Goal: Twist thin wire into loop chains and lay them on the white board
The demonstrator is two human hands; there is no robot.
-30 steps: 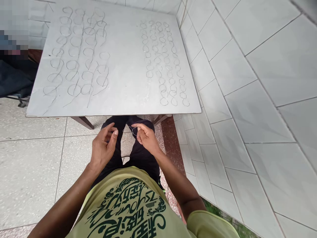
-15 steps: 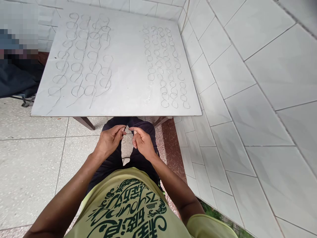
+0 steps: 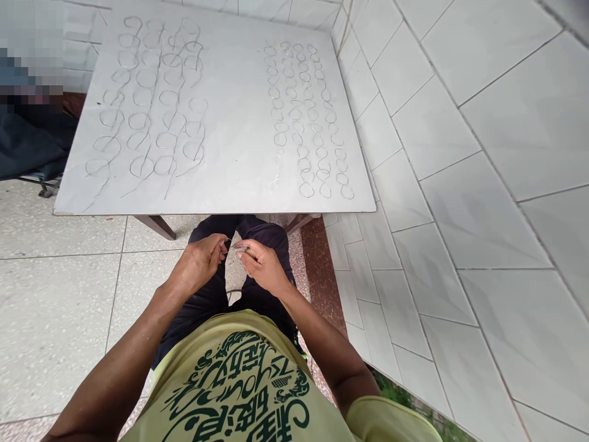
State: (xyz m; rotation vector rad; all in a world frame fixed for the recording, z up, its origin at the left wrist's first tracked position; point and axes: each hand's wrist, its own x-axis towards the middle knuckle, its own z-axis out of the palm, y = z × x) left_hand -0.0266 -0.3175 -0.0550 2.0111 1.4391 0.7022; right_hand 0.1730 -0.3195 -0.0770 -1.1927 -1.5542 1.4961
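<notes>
My left hand (image 3: 199, 264) and my right hand (image 3: 262, 265) meet over my lap, just below the near edge of a grey board (image 3: 230, 135). Both pinch a thin piece of wire (image 3: 232, 247) between thumb and fingers, fingertips almost touching. On the board lie several large wire loops (image 3: 150, 104) in rows at the left and several smaller wire loops (image 3: 306, 116) in rows at the right.
The board rests on dark wooden legs (image 3: 156, 226). A white tiled wall (image 3: 460, 153) runs along the right side. Speckled floor tiles (image 3: 59, 294) lie to the left. A dark cloth bundle (image 3: 27, 147) sits at the far left behind the board.
My left hand, open a second ago, has closed and come in to the right hand. Both hands now pinch the wire close together.
</notes>
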